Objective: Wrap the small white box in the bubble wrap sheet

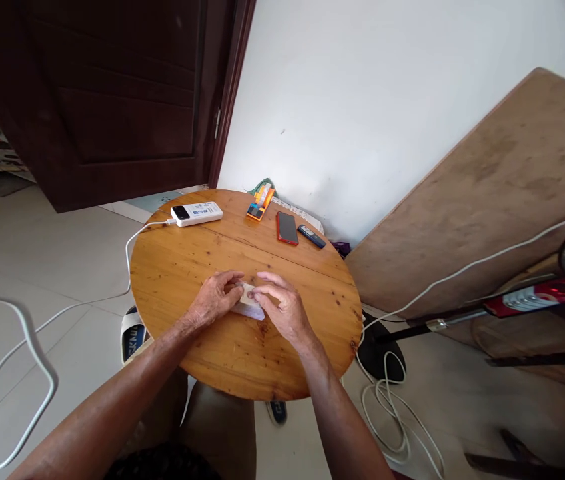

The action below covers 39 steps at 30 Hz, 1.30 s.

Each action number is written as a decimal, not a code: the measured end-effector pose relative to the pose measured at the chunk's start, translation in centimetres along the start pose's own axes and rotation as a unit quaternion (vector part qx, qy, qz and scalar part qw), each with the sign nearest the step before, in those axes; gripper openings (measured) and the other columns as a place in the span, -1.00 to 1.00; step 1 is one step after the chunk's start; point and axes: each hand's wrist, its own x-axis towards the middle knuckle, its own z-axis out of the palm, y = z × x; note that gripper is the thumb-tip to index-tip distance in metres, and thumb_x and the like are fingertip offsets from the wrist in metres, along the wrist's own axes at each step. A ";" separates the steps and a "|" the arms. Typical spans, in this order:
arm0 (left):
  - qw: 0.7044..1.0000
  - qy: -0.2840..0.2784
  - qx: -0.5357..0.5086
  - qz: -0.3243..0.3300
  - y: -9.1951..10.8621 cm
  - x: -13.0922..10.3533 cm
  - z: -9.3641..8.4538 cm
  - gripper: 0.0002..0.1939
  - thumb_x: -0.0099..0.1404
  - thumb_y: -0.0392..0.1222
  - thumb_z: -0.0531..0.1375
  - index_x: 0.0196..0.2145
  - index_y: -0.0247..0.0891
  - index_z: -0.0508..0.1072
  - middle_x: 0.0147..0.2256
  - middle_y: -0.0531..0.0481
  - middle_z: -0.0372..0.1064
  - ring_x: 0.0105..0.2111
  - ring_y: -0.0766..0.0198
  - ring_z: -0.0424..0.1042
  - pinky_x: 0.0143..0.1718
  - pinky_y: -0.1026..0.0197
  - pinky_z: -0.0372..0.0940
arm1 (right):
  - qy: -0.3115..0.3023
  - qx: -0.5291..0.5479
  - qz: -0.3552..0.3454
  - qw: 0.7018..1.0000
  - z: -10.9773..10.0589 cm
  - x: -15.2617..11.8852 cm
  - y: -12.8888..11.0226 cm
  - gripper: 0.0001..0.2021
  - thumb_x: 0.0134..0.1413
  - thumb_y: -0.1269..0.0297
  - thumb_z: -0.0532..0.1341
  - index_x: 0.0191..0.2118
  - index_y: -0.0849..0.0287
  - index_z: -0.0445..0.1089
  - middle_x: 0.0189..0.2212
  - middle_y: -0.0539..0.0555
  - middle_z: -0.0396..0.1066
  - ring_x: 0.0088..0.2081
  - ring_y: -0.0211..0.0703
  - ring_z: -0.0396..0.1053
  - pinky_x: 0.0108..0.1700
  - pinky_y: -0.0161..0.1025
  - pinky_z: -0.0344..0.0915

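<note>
A small white box-shaped block (250, 309) lies on the round wooden table (282, 367), between my two hands. My left hand (217, 293) is curled at its left end, thumb and fingers pressed against it. At the top of the block, my right hand (285, 303) brings thumb and index finger together, with the other fingers partly bent above. The fingers cover much of the block's upper face, and what the right fingertips pinch there is too small to make out.
Toward the back of the table are a white power bank (202, 213) with a cable (150, 225), an orange object (261, 202), a red-edged phone (287, 228) and a dark handheld device (312, 236). A wooden board (487, 200) leans on the wall at right, beside a coiled cord (402, 427).
</note>
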 end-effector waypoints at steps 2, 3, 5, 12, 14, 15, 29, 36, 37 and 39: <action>1.000 -0.004 0.004 -0.006 0.0 0.0 0.0 -0.54 0.15 -0.11 0.15 -0.03 -0.35 0.50 -0.09 -0.20 0.51 -0.10 0.08 0.51 -0.05 0.09 0.41 | 0.018 0.012 -0.006 1.000 0.6 0.0 0.1 -0.82 0.18 0.35 0.17 -0.36 0.07 0.51 -0.01 0.14 0.46 0.05 -0.03 0.41 0.11 -0.05 0.27; 1.000 -0.006 0.005 -0.008 0.1 0.0 -0.1 -0.54 0.16 -0.11 0.15 -0.02 -0.35 0.49 -0.08 -0.20 0.51 -0.09 0.08 0.51 -0.05 0.09 0.40 | 0.027 0.024 -0.005 0.999 0.9 0.0 0.1 -0.82 0.19 0.35 0.15 -0.36 0.09 0.49 -0.01 0.16 0.46 0.07 -0.03 0.39 0.11 -0.06 0.27; 1.000 -0.012 0.019 -0.005 0.2 0.0 -0.1 -0.53 0.19 -0.06 0.15 0.00 -0.34 0.49 -0.07 -0.20 0.50 -0.09 0.07 0.50 -0.05 0.09 0.39 | 0.040 0.052 0.003 0.998 1.4 0.0 0.1 -0.83 0.20 0.34 0.12 -0.37 0.10 0.44 -0.03 0.18 0.45 0.10 -0.03 0.37 0.11 -0.07 0.27; 0.986 -0.035 0.150 0.058 0.5 -0.3 -0.1 -0.45 0.19 0.09 0.23 0.07 -0.26 0.46 -0.04 -0.19 0.48 0.00 -0.06 0.39 0.12 -0.07 0.21 | 0.054 0.117 0.077 0.989 1.3 0.8 -0.5 -0.87 0.20 0.25 0.13 -0.33 0.10 0.38 0.03 0.16 0.43 0.04 -0.05 0.40 0.12 -0.06 0.27; 0.985 -0.047 0.153 0.063 0.6 -0.4 -0.1 -0.46 0.19 0.06 0.24 0.08 -0.21 0.45 -0.04 -0.15 0.48 0.00 -0.05 0.39 0.12 -0.06 0.20 | 0.063 0.128 0.084 0.986 1.1 1.0 -0.7 -0.87 0.21 0.22 0.13 -0.32 0.09 0.37 0.04 0.15 0.43 0.04 -0.05 0.40 0.12 -0.06 0.27; 0.985 -0.053 0.149 0.066 0.7 -0.4 -0.1 -0.45 0.18 0.03 0.25 0.09 -0.19 0.43 -0.03 -0.14 0.47 0.00 -0.03 0.39 0.12 -0.05 0.20 | 0.068 0.132 0.086 0.985 1.0 1.1 -0.8 -0.86 0.21 0.21 0.13 -0.32 0.09 0.37 0.04 0.15 0.43 0.05 -0.05 0.40 0.12 -0.06 0.27; 0.988 -0.101 0.080 0.084 -0.1 -0.8 0.8 -0.03 0.06 -0.17 0.34 0.35 -0.19 0.00 0.14 -0.21 0.30 0.12 -0.09 0.30 0.18 -0.13 0.17 | 0.146 0.218 0.108 0.959 -0.7 3.5 -0.6 -0.80 0.14 0.10 0.22 -0.30 0.12 0.44 0.05 0.16 0.44 0.07 0.00 0.40 0.10 -0.03 0.31; 0.989 -0.106 0.051 0.087 1.4 -1.1 0.2 0.02 0.03 -0.08 0.38 0.36 -0.19 0.00 0.21 -0.25 0.21 0.20 -0.14 0.21 0.22 -0.16 0.12 | 0.183 0.235 0.149 0.943 -0.8 5.4 0.1 -0.74 0.10 0.06 0.23 -0.23 0.13 0.46 0.00 0.15 0.49 0.01 -0.01 0.45 0.09 0.00 0.32; 0.990 -0.108 0.037 0.083 1.6 -1.1 0.1 0.02 0.03 -0.06 0.39 0.36 -0.17 0.02 0.22 -0.24 0.20 0.21 -0.14 0.20 0.22 -0.16 0.13 | 0.187 0.233 0.149 0.943 -0.8 5.7 0.3 -0.74 0.09 0.06 0.22 -0.22 0.14 0.46 0.00 0.14 0.49 0.01 -0.02 0.45 0.09 0.00 0.32; 0.991 -0.110 0.004 0.078 1.6 -1.2 0.0 0.01 0.03 -0.04 0.40 0.35 -0.12 0.05 0.22 -0.20 0.20 0.21 -0.13 0.20 0.22 -0.16 0.13 | 0.193 0.226 0.145 0.944 -1.0 6.2 0.5 -0.73 0.09 0.05 0.22 -0.23 0.14 0.46 -0.01 0.14 0.50 0.01 -0.02 0.44 0.07 -0.02 0.33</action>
